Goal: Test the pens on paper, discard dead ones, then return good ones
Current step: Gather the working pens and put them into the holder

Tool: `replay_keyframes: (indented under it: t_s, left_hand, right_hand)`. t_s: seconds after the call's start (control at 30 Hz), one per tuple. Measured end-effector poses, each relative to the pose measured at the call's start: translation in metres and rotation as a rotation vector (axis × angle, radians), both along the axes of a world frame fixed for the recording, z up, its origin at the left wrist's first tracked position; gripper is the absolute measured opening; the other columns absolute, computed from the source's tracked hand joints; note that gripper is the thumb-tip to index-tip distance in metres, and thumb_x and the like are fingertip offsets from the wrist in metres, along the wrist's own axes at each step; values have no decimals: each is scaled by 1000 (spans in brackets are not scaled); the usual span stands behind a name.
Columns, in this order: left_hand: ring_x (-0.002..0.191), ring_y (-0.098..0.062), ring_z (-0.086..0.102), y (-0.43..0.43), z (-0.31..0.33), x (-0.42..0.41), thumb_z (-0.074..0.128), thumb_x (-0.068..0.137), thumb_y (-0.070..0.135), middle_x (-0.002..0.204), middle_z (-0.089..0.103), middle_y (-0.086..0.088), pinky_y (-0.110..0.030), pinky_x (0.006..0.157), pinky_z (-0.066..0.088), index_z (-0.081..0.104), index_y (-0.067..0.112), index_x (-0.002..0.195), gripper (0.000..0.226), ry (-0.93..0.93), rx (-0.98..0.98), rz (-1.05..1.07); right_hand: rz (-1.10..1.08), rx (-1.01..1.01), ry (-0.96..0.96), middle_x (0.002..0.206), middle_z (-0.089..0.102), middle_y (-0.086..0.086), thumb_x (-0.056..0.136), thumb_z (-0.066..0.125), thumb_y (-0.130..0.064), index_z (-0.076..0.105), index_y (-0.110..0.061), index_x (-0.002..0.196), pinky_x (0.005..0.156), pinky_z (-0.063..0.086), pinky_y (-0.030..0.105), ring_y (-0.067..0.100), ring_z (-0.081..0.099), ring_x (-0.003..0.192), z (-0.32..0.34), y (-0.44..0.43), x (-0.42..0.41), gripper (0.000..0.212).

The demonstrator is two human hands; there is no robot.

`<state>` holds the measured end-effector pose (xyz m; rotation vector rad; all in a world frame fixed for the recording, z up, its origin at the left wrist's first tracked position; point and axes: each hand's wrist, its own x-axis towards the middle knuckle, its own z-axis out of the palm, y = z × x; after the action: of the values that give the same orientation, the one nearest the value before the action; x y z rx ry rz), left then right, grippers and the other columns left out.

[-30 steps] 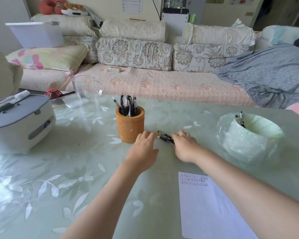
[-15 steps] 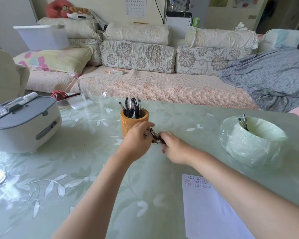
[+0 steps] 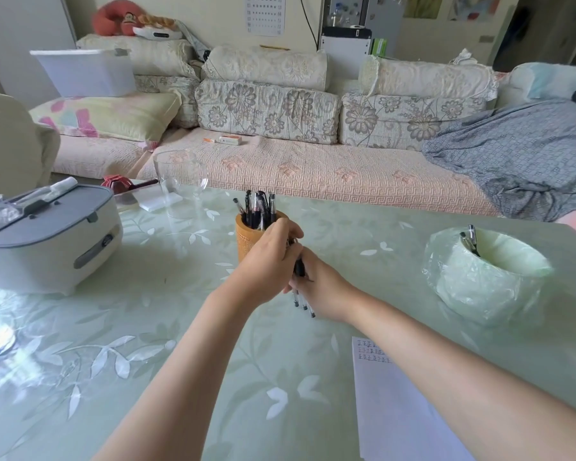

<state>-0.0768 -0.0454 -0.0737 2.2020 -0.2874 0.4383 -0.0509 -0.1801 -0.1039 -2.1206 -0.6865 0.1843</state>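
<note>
pen bundle (image 3: 299,269) | axis near-upright, tips down | grip: left hand (image 3: 267,261) + right hand (image 3: 325,291)

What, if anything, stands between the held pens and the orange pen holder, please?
Nothing visible does. The left hand and right hand grip the pen bundle beside the pen holder; only the standing pens inside crowd its mouth.

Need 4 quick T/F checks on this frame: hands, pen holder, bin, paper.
1. The left hand and right hand both grip a bundle of pens just in front of the pen holder. True.
2. The pen holder is empty. False: other pens stand in it.
3. The lined bin has two pens inside. True.
4. The paper is blank. False: rows of written marks sit at its top.
</note>
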Motion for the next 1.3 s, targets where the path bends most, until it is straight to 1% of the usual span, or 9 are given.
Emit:
replay_keyframes:
  t_s: [0.13, 0.3, 0.47, 0.6, 0.8, 0.9, 1.1, 1.2, 1.3]
  left_hand:
    - [85, 3, 49, 0, 0, 4, 50, 97, 16, 94, 49, 15, -8, 71, 38, 50, 23, 97, 7, -74, 22, 47]
    - [100, -6, 50, 8, -8, 7, 47, 99, 25, 116, 47, 7, -20, 83, 39, 59, 23, 119, 23, -50, 103, 22]
    - [100, -13, 55, 24, 7, 10, 48, 98, 26, 115, 50, 2, -32, 92, 45, 58, 23, 126, 30, -170, -179, 222]
    - [108, -24, 53, 47, -5, 18, 55, 93, 19, 123, 46, -1, -41, 97, 45, 51, 24, 132, 40, -169, -180, 433]
    - [128, -26, 42, 54, -29, 21, 55, 92, 23, 141, 38, -8, -33, 108, 34, 37, 16, 147, 57, -13, -84, 343]
    - [124, -26, 47, 52, -31, 24, 54, 93, 25, 141, 37, -7, -40, 106, 39, 35, 13, 147, 59, 10, -80, 332]
    - [124, -29, 45, 52, -31, 27, 52, 93, 27, 142, 35, -7, -42, 105, 39, 34, 13, 147, 59, 21, -58, 357]
    - [124, -31, 43, 50, -31, 28, 53, 93, 25, 141, 36, -9, -41, 105, 38, 34, 13, 147, 59, 8, -48, 369]
    - [125, -31, 40, 48, -31, 26, 53, 93, 22, 140, 36, -9, -39, 103, 36, 30, 14, 148, 60, 6, -68, 366]
  right_hand:
    - [-54, 35, -54, 87, 61, -15, 100, 43, -16, 48, -21, 111, 74, 49, 31, 9, 61, 87, 1, 3, -4, 13]
    - [-58, 63, -39, 93, 65, 0, 101, 40, -11, 47, -13, 110, 68, 46, 17, -2, 62, 79, -6, 8, -7, 11]
    - [-151, 300, 18, 84, 64, 4, 100, 38, -4, 44, -17, 102, 78, 53, 44, 28, 66, 83, 12, 20, 3, 14]
    - [-314, 465, -84, 86, 68, 9, 101, 39, -7, 41, -24, 94, 77, 49, 39, 26, 66, 84, 44, 37, 30, 18]
    - [-452, 593, -128, 82, 67, 1, 101, 38, -11, 37, -22, 92, 79, 49, 38, 18, 62, 79, 70, 72, 64, 14]
    - [-512, 552, -143, 85, 65, 1, 101, 38, -12, 38, -14, 100, 68, 45, 24, 10, 57, 71, 61, 81, 70, 3]
    - [-569, 327, -77, 90, 62, -3, 101, 46, -22, 52, -8, 106, 57, 35, 25, 10, 52, 71, 36, 73, 69, 16]
    - [-544, 122, -96, 104, 61, 9, 97, 52, -27, 56, -10, 104, 67, 42, 31, 23, 56, 87, 37, 72, 74, 18]
    - [-539, -214, -140, 110, 53, 13, 93, 53, -35, 57, -8, 102, 90, 46, 42, 34, 50, 106, 42, 73, 77, 29]
